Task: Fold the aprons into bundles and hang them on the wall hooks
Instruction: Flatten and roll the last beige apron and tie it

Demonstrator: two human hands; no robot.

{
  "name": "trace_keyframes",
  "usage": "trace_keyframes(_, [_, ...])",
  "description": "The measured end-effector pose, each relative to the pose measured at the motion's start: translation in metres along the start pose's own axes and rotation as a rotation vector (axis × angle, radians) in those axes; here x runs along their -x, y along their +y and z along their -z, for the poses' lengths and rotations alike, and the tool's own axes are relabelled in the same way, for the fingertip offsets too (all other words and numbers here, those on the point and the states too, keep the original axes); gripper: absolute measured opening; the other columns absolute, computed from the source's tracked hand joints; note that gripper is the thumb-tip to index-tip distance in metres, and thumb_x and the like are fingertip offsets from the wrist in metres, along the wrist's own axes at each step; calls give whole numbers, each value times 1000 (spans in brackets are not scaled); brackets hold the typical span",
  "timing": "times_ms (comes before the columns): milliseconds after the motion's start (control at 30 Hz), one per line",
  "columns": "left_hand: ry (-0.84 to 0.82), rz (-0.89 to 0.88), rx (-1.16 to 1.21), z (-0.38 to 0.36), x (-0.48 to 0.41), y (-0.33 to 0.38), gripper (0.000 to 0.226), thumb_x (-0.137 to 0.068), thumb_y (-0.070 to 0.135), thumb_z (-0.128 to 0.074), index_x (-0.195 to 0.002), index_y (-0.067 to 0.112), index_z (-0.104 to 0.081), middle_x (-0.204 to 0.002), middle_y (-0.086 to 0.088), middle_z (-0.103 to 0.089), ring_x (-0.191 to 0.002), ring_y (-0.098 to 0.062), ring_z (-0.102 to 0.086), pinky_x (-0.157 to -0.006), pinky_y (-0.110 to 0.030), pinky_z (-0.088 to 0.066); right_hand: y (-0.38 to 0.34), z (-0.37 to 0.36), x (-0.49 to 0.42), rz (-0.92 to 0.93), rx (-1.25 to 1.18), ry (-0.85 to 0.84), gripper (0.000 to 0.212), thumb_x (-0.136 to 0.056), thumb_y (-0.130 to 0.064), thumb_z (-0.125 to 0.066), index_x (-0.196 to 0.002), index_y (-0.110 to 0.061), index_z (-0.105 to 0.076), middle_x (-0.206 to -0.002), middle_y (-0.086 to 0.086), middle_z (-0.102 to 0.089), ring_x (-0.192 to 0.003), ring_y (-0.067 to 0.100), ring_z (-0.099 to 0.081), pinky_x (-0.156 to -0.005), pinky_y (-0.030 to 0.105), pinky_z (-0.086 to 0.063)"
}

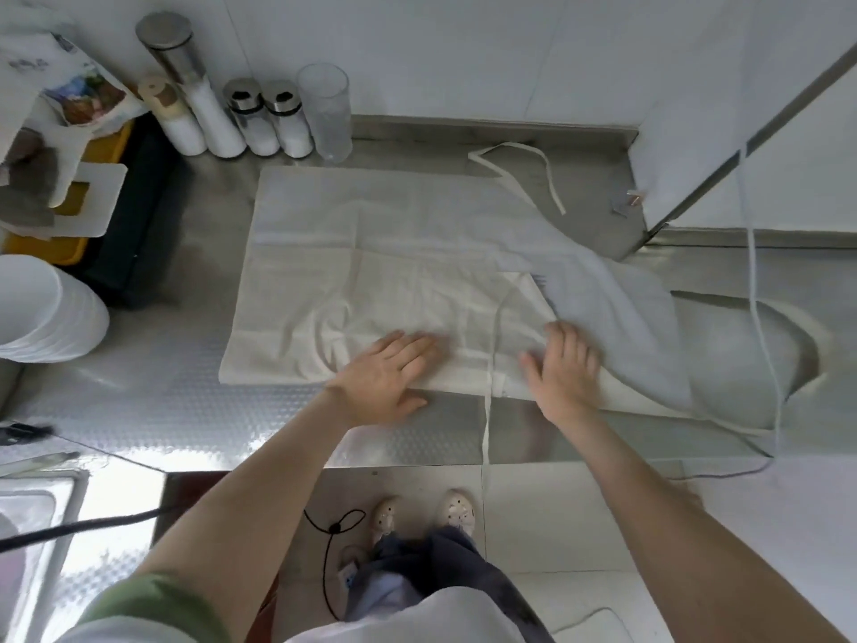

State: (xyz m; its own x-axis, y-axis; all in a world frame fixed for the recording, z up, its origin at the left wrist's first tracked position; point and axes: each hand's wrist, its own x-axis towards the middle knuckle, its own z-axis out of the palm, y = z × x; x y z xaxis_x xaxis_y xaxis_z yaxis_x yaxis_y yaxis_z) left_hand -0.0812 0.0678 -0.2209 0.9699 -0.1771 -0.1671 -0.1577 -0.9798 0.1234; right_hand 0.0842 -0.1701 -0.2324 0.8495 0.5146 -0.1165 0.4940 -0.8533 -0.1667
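Cream apron: the cream apron [371,252] is being kept spread flat on the steel bench [162,396], with its near hem lying along the bench's front edge. It appears to be doubled over once, though the layers cannot be counted.
Left hand's grip: nothing is being gripped. The left hand [385,378] is being pressed palm down on the near hem, fingers straight and slightly spread.
Right hand's grip: likewise slack. The right hand [563,368], somewhat blurred, is being laid flat on the cloth just right of the waist tie [488,410], with no finger curled round anything.
Straps: the waist tie is being left dangling over the bench front toward the floor. The neck strap [533,164] is being left loose on the bench near the far right corner.
Second apron: a paler apron [617,299] is being left unfolded, overlapping the cream one's right end and draped toward the sink bowl [751,355].
Progress: judged early. Smoothing is being done, no bundle is being formed yet, nothing is being hung, and no wall hook is being clearly shown.
Remaining: both aprons are judged to be awaiting folding down, binding with their ties, and hanging.
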Motion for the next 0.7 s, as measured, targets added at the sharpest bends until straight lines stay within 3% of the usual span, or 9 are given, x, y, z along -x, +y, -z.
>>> trace_keyframes(100, [-58, 60, 61, 0, -37, 26, 71, -94, 41, -46, -151, 5, -22, -157, -15, -24, -146, -27, -22, -119, -37, -4, -5, 2, 6, 351, -80, -277, 67, -92, -57, -39, -147, -19, -30, -154, -2, -27, -143, 16, -20, -113, 30, -12])
trace_keyframes(167, [-112, 125, 35, -7, -52, 35, 71, -100, 39, -37, -154, 9, -2, -162, -9, -1, -149, -22, -1, -120, -33, 7, -1, -5, 6, 434, -61, -361, 71, -94, -51, -48, -152, -24, -19, -160, -9, -10, -147, 9, -2, -116, 27, -1])
trace_keyframes(233, [-116, 159, 46, -16, -56, 38, 69, -99, 46, -24, -154, 11, 1, -162, -7, 1, -149, -20, 0, -121, -35, 4, 6, -15, 4, 451, -38, -350, 66, -97, -47, -41, -153, -22, -17, -160, -11, -5, -147, 7, 1, -117, 25, 4])
trace_keyframes(300, [-129, 160, 76, -22, -54, 36, 74, -94, 52, -19, -153, 9, -11, -159, -9, -18, -147, -23, -19, -121, -37, -9, 12, -16, 3, 484, -19, -289, 57, -97, -39, -27, -149, -15, -31, -156, -5, -22, -145, 10, -19, -118, 27, -8])
trace_keyframes(400, [-60, 195, 28, -27, -39, 23, 67, -92, 39, -33, -148, 4, -21, -150, -15, -39, -136, -27, -43, -117, -36, -17, 19, -14, -2, 520, -7, -226, 46, -89, -19, -40, -128, -6, -59, -131, 7, -61, -121, 21, -58, -102, 38, -45])
trace_keyframes(433, [-33, 208, 25, -27, -32, 18, 65, -91, 28, -34, -149, 4, -18, -152, -15, -33, -137, -28, -40, -119, -35, -12, 21, -12, -2, 525, -7, -220, 44, -88, -18, -43, -126, -5, -61, -127, 8, -63, -117, 21, -61, -98, 39, -48])
trace_keyframes(500, [-26, 297, 23, -29, -18, 8, 71, -90, 0, -31, -151, 5, 5, -157, -9, 3, -147, -23, -13, -121, -32, 1, 26, -9, -4, 572, -13, -158, 44, -90, -21, -40, -124, -4, -62, -125, 8, -64, -115, 20, -62, -98, 37, -46])
trace_keyframes(567, [-230, 439, -9, -24, -5, -5, 80, -89, -15, -30, -141, 6, 27, -151, -7, 30, -146, -21, 14, -121, -34, 1, 29, -4, -6, 617, -7, -135, 45, -90, -22, -38, -121, -4, -64, -123, 7, -66, -113, 19, -63, -98, 34, -46])
trace_keyframes(700, [-312, 446, -61, -23, 24, -23, 84, -89, -15, -33, -144, 7, 26, -158, -10, 24, -147, -29, 17, -121, -36, 4, 27, 14, -18, 678, 58, -165, 41, -96, -19, -39, -129, -4, -58, -134, 4, -58, -121, 13, -57, -106, 22, -34])
